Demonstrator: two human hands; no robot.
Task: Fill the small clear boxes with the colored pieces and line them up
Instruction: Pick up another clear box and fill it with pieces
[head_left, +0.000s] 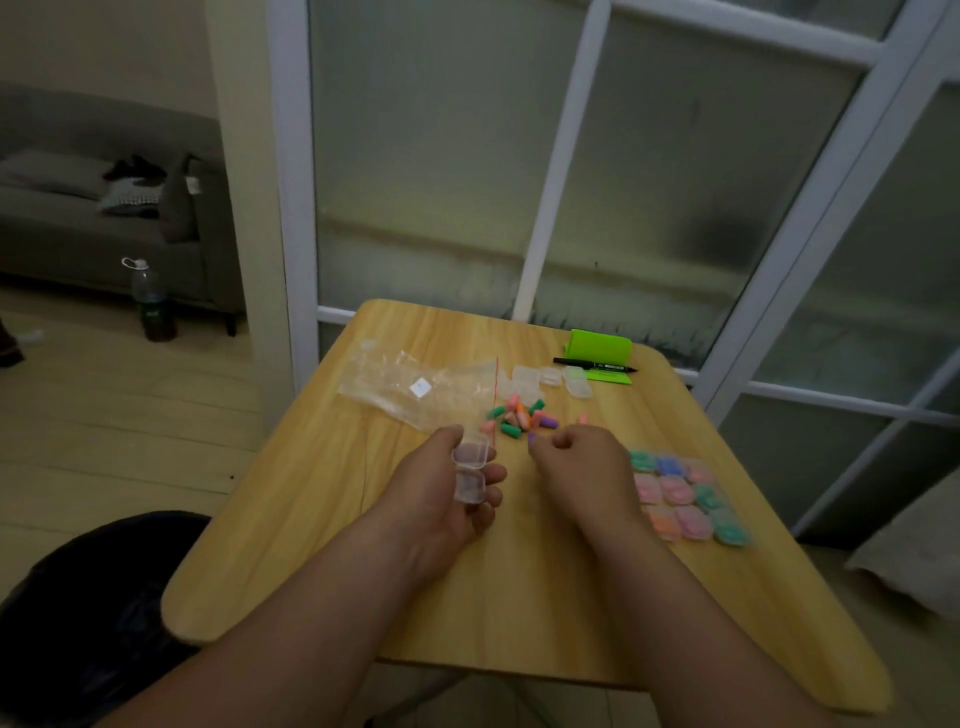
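Left hand (447, 486) holding one open clear box (470, 474), right hand (582, 460) pinching one purple piece (532, 438)

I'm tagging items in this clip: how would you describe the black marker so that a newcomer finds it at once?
Start at the light wooden table and look to its far right corner, where a bright green folded holder sits. The black marker pen lies flat across its front edge, pointing left to right. It is the only dark, long, thin thing there; the small clear plastic boxes beside it are pale and squat.
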